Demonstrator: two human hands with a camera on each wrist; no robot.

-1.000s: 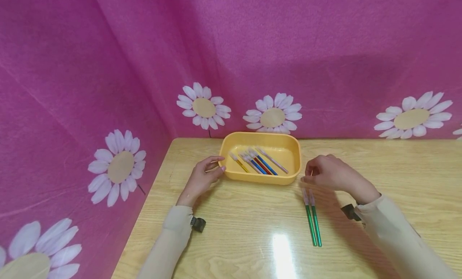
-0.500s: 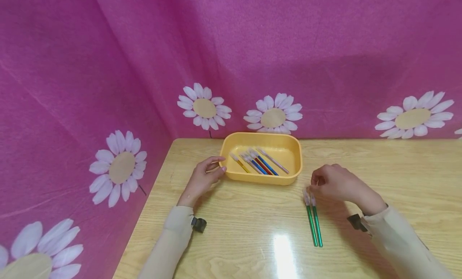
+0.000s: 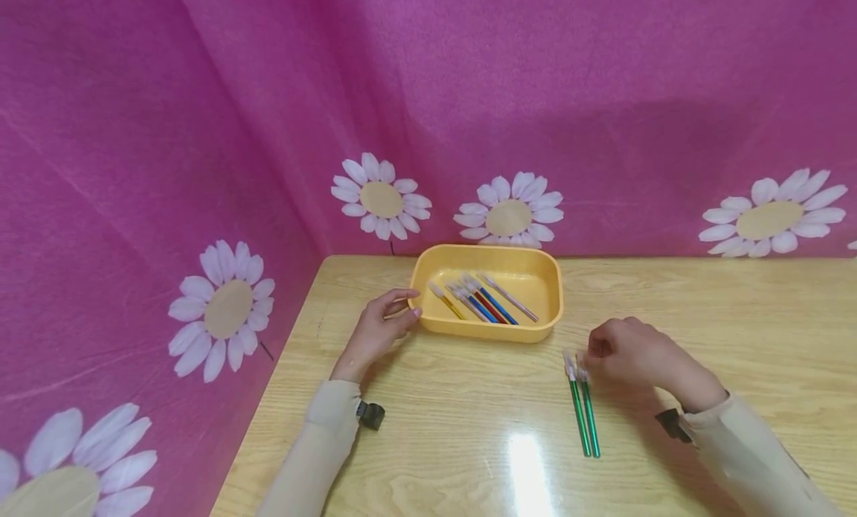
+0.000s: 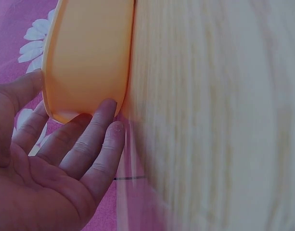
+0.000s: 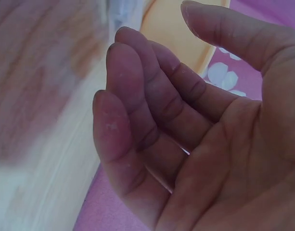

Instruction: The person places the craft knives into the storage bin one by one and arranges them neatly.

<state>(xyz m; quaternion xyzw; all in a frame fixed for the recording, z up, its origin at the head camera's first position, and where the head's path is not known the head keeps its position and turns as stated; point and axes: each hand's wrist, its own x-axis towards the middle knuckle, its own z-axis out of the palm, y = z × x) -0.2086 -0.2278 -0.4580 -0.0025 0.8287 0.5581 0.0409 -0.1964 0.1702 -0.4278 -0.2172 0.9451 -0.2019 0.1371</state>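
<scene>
My left hand (image 3: pixel 378 331) rests at the left end of a yellow plastic tray (image 3: pixel 492 331). In the left wrist view, its thumb meets the rim and its loosely extended fingers (image 4: pixel 92 144) touch the outer wall. Several slim pens (image 3: pixel 492 306) with pale, clear-looking caps lie slanted inside the tray, in yellow, blue, red and pinkish silver. Two green pens (image 3: pixel 581 416) lie side by side on the table. Just right of their capped ends is my right hand (image 3: pixel 636 353). The right wrist view shows its fingers (image 5: pixel 121 120) loosely bent, thumb apart, holding nothing.
The wood-grain table (image 3: pixel 442 420) reaches back to a magenta cloth (image 3: pixel 602 93) printed with white flowers, which also hangs along the left. The tray stands close to the back edge. A bright light reflection lies on the tabletop near the front.
My right hand has drawn away from the tray's right corner, moving right and towards me, to beside the green pens' caps. The left hand keeps its place at the tray.
</scene>
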